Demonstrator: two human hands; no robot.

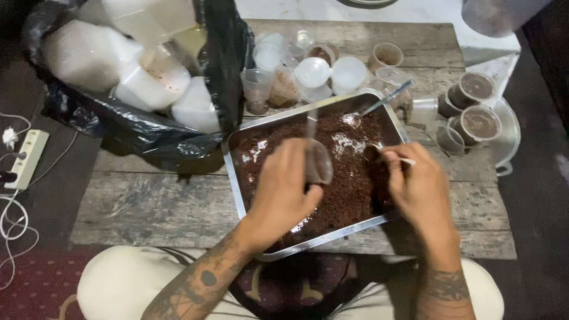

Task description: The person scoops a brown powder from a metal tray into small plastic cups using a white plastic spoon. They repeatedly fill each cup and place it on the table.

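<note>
Hands over a metal tray [237, 178] of brown crumbly mix on the wooden counter [148, 201]. The left hand [284, 189] had its fingers closed around a small clear plastic cup [319, 163], tilted above the mix; the right hand [418, 186] pinched a spoon [379, 149]. The cup looked light, thin-walled and easily crushed, best held around its sides.

My left grip [283, 188] holds a clear, smooth plastic cup [318, 162] over a shiny metal tray [237, 178] of crumbly, matt brown mix [349, 189]. The wooden worktop [154, 201] is rough and weathered; the black bag [142, 127] is glossy plastic.
</note>
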